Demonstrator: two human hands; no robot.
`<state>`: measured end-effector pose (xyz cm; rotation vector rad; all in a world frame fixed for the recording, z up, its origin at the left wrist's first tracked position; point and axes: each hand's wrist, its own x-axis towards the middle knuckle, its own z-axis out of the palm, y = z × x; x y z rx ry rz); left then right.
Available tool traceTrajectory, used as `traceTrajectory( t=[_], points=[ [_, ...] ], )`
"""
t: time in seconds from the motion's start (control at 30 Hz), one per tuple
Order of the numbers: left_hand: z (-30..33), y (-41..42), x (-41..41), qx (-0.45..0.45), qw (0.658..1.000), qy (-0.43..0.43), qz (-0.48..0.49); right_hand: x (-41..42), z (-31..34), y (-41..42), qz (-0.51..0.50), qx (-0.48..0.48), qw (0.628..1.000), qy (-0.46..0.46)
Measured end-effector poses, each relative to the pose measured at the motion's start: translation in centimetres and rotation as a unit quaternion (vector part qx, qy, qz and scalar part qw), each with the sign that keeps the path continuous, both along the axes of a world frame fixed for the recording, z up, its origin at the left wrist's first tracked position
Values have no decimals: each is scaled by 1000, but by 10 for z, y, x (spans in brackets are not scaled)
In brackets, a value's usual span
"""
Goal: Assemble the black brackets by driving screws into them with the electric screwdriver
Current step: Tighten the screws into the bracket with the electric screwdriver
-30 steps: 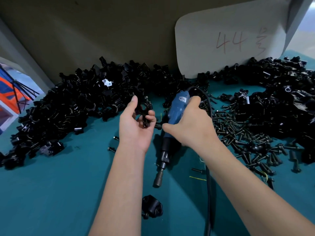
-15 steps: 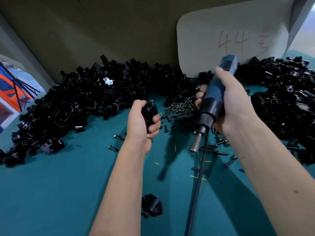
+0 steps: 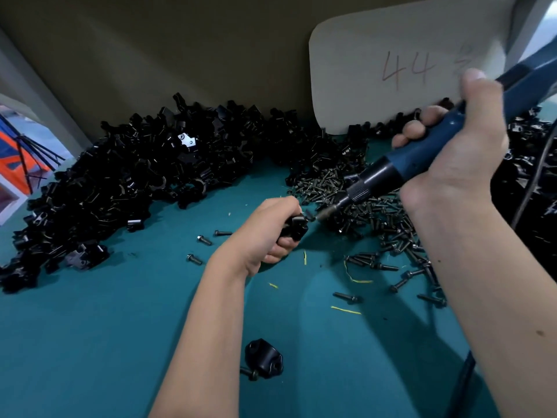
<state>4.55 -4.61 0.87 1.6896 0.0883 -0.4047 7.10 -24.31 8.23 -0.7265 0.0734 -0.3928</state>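
Observation:
My left hand [image 3: 265, 233] grips a black bracket [image 3: 294, 227] low over the teal table, its fingers curled round it. My right hand [image 3: 455, 152] holds the blue electric screwdriver [image 3: 422, 155] tilted down to the left. The driver's metal tip [image 3: 324, 211] meets the bracket's upper right side, where a screw head seems to sit. A heap of dark screws [image 3: 370, 212] lies just behind and to the right of the bracket. One assembled bracket [image 3: 263, 359] with a screw sticking out lies near the front.
A long pile of black brackets [image 3: 126, 188] runs along the back left, with more brackets [image 3: 530, 182] at the far right. A pale card marked 44 [image 3: 391, 70] leans on the back wall. Loose screws [image 3: 205, 239] and yellow scraps dot the teal mat [image 3: 90, 342]. The driver's cable [image 3: 536, 176] hangs at right.
My right hand swung the screwdriver from upright to slanting down-left, bringing its tip onto the bracket. My left hand lowered the bracket toward the table beside the screw heap.

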Motion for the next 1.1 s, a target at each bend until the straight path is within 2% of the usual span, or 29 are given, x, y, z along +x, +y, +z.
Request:
traceTrajectory(
  t=[0.13, 0.3, 0.53, 0.83, 1.1],
  points=[
    [-3, -6, 2, 52, 998, -14, -8, -3, 0, -1, -9, -5, 1000, -8],
    [-5, -7, 4, 74, 997, -22, -17, -3, -1, 4, -2, -31, 999, -11],
    [-8, -8, 4, 64, 997, -36, -31, -4, -1, 3, 12, -45, 999, -27],
    [-2, -8, 2, 52, 998, -8, -36, -10, 4, 12, 16, -85, 993, -86],
    [1, -7, 4, 49, 998, 26, -28, -12, 2, 15, -2, -81, 991, -102]
  ],
)
